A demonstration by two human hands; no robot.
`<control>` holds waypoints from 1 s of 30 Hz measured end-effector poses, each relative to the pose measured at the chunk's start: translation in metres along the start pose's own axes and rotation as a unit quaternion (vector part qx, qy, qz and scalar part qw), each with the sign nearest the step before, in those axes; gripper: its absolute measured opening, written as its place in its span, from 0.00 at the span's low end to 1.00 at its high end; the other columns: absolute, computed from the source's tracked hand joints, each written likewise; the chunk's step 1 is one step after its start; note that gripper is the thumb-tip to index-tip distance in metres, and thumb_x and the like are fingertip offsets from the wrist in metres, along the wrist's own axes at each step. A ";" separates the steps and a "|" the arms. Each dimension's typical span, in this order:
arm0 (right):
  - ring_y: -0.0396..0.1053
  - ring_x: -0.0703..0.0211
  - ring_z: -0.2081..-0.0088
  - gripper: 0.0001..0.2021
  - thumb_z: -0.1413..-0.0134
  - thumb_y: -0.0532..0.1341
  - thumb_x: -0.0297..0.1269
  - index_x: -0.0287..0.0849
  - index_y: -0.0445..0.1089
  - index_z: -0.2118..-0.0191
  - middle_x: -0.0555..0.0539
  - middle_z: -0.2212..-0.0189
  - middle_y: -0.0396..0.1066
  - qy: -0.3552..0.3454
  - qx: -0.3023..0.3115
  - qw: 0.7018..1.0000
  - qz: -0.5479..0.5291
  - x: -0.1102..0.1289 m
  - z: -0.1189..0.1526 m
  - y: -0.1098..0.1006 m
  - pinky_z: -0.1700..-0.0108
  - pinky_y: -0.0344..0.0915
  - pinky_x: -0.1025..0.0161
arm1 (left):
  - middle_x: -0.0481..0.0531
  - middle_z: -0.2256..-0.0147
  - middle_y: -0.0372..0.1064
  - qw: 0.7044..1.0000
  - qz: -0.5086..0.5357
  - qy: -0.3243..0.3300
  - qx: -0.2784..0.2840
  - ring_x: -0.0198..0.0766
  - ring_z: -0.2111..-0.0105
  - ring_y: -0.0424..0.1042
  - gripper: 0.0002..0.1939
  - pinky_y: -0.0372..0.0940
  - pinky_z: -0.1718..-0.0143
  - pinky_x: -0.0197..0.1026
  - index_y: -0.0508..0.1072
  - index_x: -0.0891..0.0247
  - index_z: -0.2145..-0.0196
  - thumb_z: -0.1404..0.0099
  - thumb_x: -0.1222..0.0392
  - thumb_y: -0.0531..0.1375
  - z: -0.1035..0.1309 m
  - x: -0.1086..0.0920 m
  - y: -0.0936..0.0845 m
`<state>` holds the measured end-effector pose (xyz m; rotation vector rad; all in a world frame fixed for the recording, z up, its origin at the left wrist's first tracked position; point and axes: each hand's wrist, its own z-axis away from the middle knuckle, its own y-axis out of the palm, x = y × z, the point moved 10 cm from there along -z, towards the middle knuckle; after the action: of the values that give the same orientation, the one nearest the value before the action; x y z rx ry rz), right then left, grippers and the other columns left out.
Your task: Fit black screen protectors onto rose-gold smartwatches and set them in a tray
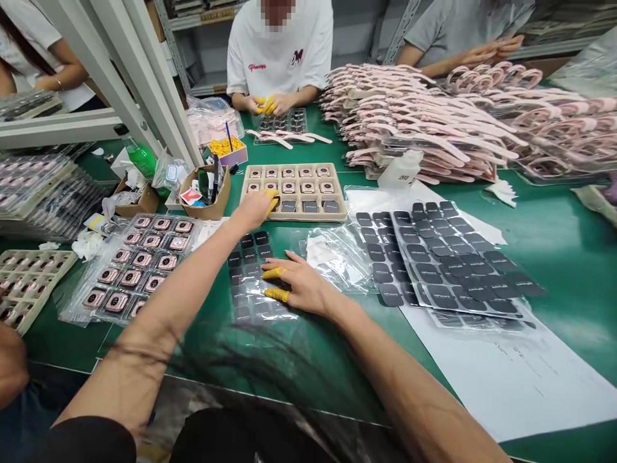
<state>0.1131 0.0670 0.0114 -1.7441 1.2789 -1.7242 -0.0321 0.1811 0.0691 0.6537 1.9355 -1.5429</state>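
Observation:
My left hand (255, 209), with yellow finger cots, reaches over the front-left part of a beige tray (294, 218). Its fingers are closed together at a front compartment, and what they may hold is hidden. Pink-framed watch bodies (288, 187) sit in the tray's two back rows, and dark squares (310, 206) show in the front row. Below the tray, a clear sheet of black rounded-square stickers (248, 273) lies on the green table. My right hand (306, 283), also with yellow finger cots, rests on this sheet's right side, fingers spread and nothing visibly held.
Stacked trays of watch bodies (130, 278) stand left. More black sticker sheets (434, 257) and white paper (511, 373) lie right. Behind are piled pink straps (405, 116), a white bottle (401, 170) and a cardboard box (212, 209). A person (279, 58) works opposite; a frame post (159, 77) rises left.

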 end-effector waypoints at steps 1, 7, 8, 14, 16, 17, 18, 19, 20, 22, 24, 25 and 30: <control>0.69 0.40 0.32 0.15 0.36 0.68 0.40 0.51 0.75 0.46 0.38 0.38 0.77 0.007 0.007 1.000 0.005 -0.003 0.002 -0.004 0.25 0.50 0.24 | 0.58 0.49 0.76 0.999 0.035 0.002 -0.030 0.41 0.43 0.71 0.08 0.57 0.33 0.42 0.73 0.67 0.52 0.29 0.67 0.60 0.017 -0.002 -0.002; 0.78 0.42 0.43 0.15 0.41 0.72 0.37 0.50 0.77 0.48 0.41 0.50 0.82 0.003 -0.142 0.990 -0.014 -0.008 0.017 -0.057 0.36 0.69 0.34 | 0.50 0.60 0.75 0.877 0.447 -0.173 0.019 0.37 0.63 0.80 0.19 0.75 0.54 0.44 0.68 0.61 0.51 0.32 0.50 0.67 0.125 0.019 0.049; 0.78 0.45 0.47 0.15 0.39 0.70 0.37 0.52 0.76 0.47 0.42 0.50 0.81 -0.009 -0.205 0.978 -0.035 -0.005 0.021 -0.068 0.42 0.75 0.40 | 0.48 0.62 0.74 0.860 0.473 -0.189 0.043 0.36 0.67 0.79 0.24 0.75 0.57 0.43 0.68 0.61 0.50 0.37 0.48 0.71 0.136 0.018 0.056; 0.76 0.54 0.57 0.14 0.34 0.61 0.29 0.56 0.75 0.49 0.46 0.53 0.75 -0.077 -0.278 0.956 -0.046 0.012 0.021 -0.061 0.60 0.76 0.55 | 0.50 0.60 0.76 0.825 0.501 -0.190 0.179 0.32 0.72 0.76 0.38 0.73 0.66 0.38 0.71 0.61 0.49 0.53 0.49 0.81 0.150 0.007 0.060; 0.74 0.55 0.60 0.07 0.34 0.62 0.33 0.53 0.76 0.57 0.47 0.56 0.74 -0.049 -0.277 0.956 -0.082 0.006 0.021 -0.063 0.61 0.75 0.55 | 0.52 0.59 0.77 0.807 0.508 -0.201 0.225 0.33 0.69 0.77 0.40 0.73 0.64 0.37 0.73 0.62 0.49 0.57 0.52 0.83 0.153 0.005 0.064; 0.73 0.56 0.62 0.03 0.34 0.63 0.36 0.52 0.75 0.60 0.47 0.58 0.73 -0.024 -0.272 0.954 -0.123 -0.001 0.021 -0.065 0.63 0.74 0.56 | 0.52 0.59 0.77 0.800 0.516 -0.205 0.228 0.33 0.69 0.77 0.42 0.73 0.64 0.37 0.74 0.63 0.49 0.60 0.55 0.84 0.154 0.004 0.064; 0.72 0.56 0.64 0.04 0.33 0.62 0.40 0.50 0.73 0.62 0.48 0.61 0.72 0.008 -0.258 0.951 -0.169 -0.009 0.020 -0.065 0.65 0.72 0.56 | 0.52 0.58 0.77 0.797 0.523 -0.209 0.217 0.33 0.68 0.77 0.42 0.73 0.63 0.37 0.74 0.62 0.49 0.61 0.57 0.84 0.153 0.005 0.063; 0.70 0.57 0.67 0.08 0.32 0.61 0.43 0.49 0.72 0.64 0.48 0.64 0.71 0.044 -0.231 0.951 -0.201 -0.016 0.019 -0.063 0.66 0.70 0.57 | 0.52 0.59 0.77 0.798 0.529 -0.211 0.195 0.34 0.67 0.77 0.41 0.73 0.62 0.37 0.75 0.62 0.49 0.61 0.59 0.84 0.152 0.007 0.061; 0.69 0.57 0.69 0.11 0.32 0.61 0.45 0.48 0.70 0.67 0.49 0.66 0.69 0.079 -0.192 0.956 -0.205 -0.021 0.019 -0.059 0.68 0.68 0.57 | 0.50 0.60 0.76 0.804 0.530 -0.211 0.169 0.33 0.66 0.77 0.39 0.73 0.61 0.37 0.75 0.62 0.50 0.59 0.60 0.83 0.150 0.009 0.057; 0.67 0.56 0.70 0.14 0.35 0.62 0.45 0.47 0.68 0.72 0.48 0.68 0.68 0.153 -0.099 0.977 -0.109 -0.030 0.021 -0.047 0.69 0.65 0.56 | 0.48 0.62 0.75 0.824 0.514 -0.208 0.119 0.32 0.65 0.76 0.36 0.73 0.60 0.36 0.75 0.62 0.51 0.56 0.64 0.82 0.147 0.014 0.051; 0.70 0.49 0.64 0.11 0.39 0.65 0.42 0.46 0.71 0.72 0.44 0.64 0.71 0.219 -0.042 0.973 0.060 -0.038 0.028 -0.042 0.68 0.64 0.55 | 0.47 0.62 0.74 0.844 0.491 -0.199 0.086 0.32 0.64 0.76 0.35 0.73 0.58 0.37 0.74 0.63 0.51 0.55 0.66 0.80 0.146 0.017 0.046; 0.72 0.45 0.60 0.08 0.40 0.66 0.42 0.46 0.74 0.68 0.42 0.61 0.72 0.243 -0.042 0.960 0.134 -0.040 0.031 -0.045 0.67 0.65 0.54 | 0.48 0.61 0.75 0.852 0.481 -0.193 0.072 0.33 0.64 0.77 0.35 0.73 0.57 0.37 0.74 0.63 0.50 0.54 0.67 0.80 0.145 0.019 0.043; 0.74 0.41 0.51 0.18 0.34 0.62 0.43 0.43 0.73 0.43 0.37 0.51 0.76 0.280 -0.133 0.931 0.194 -0.035 0.003 -0.066 0.52 0.71 0.49 | 0.51 0.58 0.78 0.880 0.443 -0.167 0.036 0.37 0.61 0.80 0.33 0.75 0.53 0.42 0.75 0.62 0.47 0.50 0.63 0.78 0.148 0.023 0.040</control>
<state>0.1440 0.1276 0.0421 -1.0204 2.0200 -1.9321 -0.0011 0.0455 0.0001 1.0343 1.0577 -1.0297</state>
